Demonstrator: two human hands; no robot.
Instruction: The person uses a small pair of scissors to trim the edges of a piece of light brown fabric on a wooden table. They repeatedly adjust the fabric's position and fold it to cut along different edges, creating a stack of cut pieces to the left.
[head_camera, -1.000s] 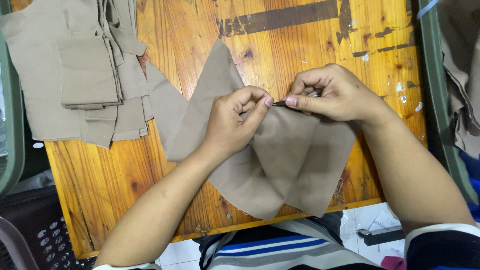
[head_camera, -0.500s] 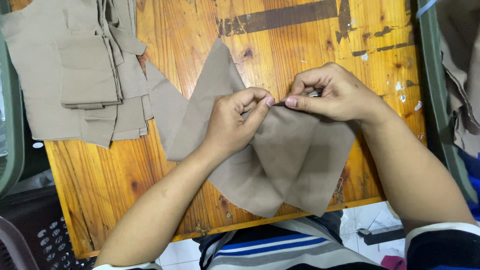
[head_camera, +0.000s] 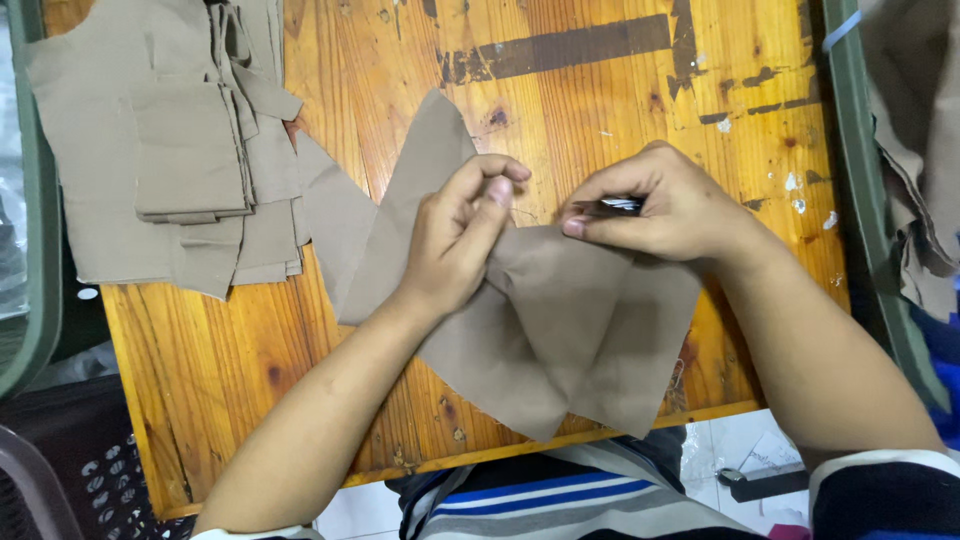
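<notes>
Landmark: the worn wooden table (head_camera: 560, 90), orange-brown with dark paint marks.

A taupe fabric piece (head_camera: 560, 330) lies at the table's near edge, spread flat with a pointed flap running up toward the table's middle. The left hand (head_camera: 455, 240) rests on it, thumb and forefinger closed in a pinch on a raised bit of the cloth's upper edge. The right hand (head_camera: 655, 205) sits just beside it, toward the table's right side, fingers curled shut around a small dark metal tool (head_camera: 620, 206). Only a glint of the tool shows, and what kind it is cannot be told. The fingertips of both hands nearly meet over the same spot of cloth.

Stack of cut fabric pieces (head_camera: 170, 160), same colour, lies at the table's far left corner, well apart from the hands. More cloth hangs off to the table's right (head_camera: 915, 140).

Judgement: fine work on the pinched edge is in hand, likely trimming or picking at a thread. The next move seems to call for a steady pinch and a small, precise tool stroke.
</notes>
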